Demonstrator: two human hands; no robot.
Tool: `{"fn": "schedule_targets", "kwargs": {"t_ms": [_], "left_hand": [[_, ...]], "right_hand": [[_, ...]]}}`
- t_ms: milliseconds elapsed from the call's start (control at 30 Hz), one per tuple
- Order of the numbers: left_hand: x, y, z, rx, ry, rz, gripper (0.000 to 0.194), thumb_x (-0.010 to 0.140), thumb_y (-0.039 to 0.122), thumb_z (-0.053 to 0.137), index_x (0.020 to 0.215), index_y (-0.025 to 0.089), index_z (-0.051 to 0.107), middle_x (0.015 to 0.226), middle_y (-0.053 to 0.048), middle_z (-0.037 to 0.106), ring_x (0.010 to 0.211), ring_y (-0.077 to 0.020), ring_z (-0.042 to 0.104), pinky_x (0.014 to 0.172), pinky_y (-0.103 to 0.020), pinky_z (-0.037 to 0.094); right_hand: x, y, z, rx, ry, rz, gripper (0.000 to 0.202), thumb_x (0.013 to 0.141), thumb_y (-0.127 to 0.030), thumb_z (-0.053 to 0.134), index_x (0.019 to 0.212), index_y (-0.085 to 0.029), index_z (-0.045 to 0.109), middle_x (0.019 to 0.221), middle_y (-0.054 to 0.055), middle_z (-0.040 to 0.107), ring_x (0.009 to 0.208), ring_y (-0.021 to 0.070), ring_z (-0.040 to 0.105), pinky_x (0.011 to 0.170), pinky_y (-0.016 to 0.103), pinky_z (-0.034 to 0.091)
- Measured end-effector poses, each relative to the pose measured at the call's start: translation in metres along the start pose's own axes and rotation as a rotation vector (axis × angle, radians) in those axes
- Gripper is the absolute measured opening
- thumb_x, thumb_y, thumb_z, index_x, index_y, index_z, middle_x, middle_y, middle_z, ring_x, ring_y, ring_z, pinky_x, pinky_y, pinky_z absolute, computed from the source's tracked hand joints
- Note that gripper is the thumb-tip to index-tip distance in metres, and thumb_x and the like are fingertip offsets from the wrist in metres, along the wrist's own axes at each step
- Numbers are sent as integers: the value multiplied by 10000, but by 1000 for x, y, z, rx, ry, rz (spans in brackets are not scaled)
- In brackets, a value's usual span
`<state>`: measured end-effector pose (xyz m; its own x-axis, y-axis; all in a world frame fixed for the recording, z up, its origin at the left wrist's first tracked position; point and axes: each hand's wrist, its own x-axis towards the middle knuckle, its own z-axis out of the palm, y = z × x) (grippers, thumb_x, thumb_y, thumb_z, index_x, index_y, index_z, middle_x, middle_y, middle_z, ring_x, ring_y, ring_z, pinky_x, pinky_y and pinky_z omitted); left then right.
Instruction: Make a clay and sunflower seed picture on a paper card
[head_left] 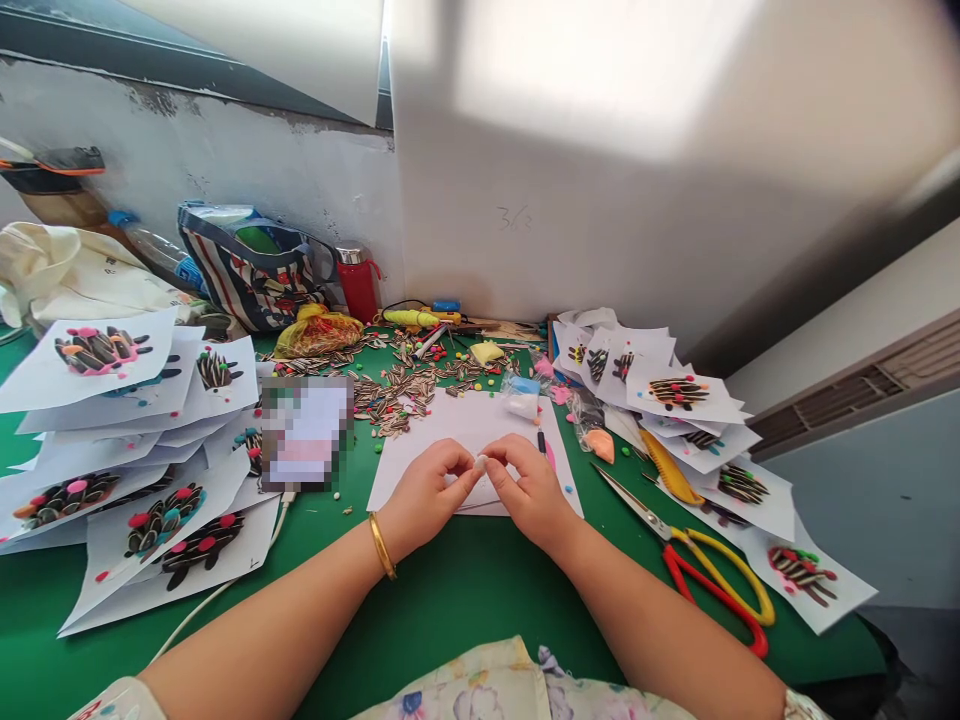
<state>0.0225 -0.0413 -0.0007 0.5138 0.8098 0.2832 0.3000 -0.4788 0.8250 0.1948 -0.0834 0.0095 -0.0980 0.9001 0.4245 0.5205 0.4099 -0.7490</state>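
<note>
A small white lump (pixel 480 462) sits between the fingertips of both hands, just above a white paper sheet (pixel 450 425) on the green table (pixel 450 590). The left hand (pixel 424 495) pinches it from one side with thumb and forefinger closed, and the right hand (pixel 529 490) pinches it from the other side in the same way — the two hands touch each other at the lump. What the lump is made of I cannot tell. A gold bangle (pixel 382 545) is on the left wrist.

Behind the sheet lies a loose heap of sunflower seeds (pixel 397 385), mixed with small coloured dots. A yellow plastic bag (pixel 319 332) stands beside the heap; its content is not clear. Further back is a striped bag (pixel 247 265), open on top, with something green inside, and just beside it a red bottle (pixel 358 280).

To the right lie scissors with yellow and red handles (pixel 705 570). On both sides are piles of papers with seed figures (pixel 150 500).
</note>
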Motion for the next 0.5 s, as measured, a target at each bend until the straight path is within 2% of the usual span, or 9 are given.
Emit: {"fn": "schedule_targets", "kwargs": {"t_ms": [167,267,500], "left_hand": [[-1,3,-1,5,-4,5,190,904,334,562,785,187,570,805,-9,587,772,-145,530,712,-276,436],[-1,4,-1,-8,-2,4,150,875,332,607,833,189,590,851,-18,604,812,-154,545,739,-283,446],[1,4,-1,-36,35,7,216,910,344,553,764,186,570,774,-9,586,748,-142,532,707,-277,445]], "right_hand": [[0,0,0,26,37,21,100,895,-213,537,802,-211,575,777,6,563,761,161,521,712,308,419],[0,-1,-1,40,51,26,104,901,-213,528,813,-213,583,781,7,571,761,160,525,709,308,421],[1,-1,0,56,32,24,91,907,-235,530,884,-218,616,825,18,594,803,170,544,745,324,437]]}}
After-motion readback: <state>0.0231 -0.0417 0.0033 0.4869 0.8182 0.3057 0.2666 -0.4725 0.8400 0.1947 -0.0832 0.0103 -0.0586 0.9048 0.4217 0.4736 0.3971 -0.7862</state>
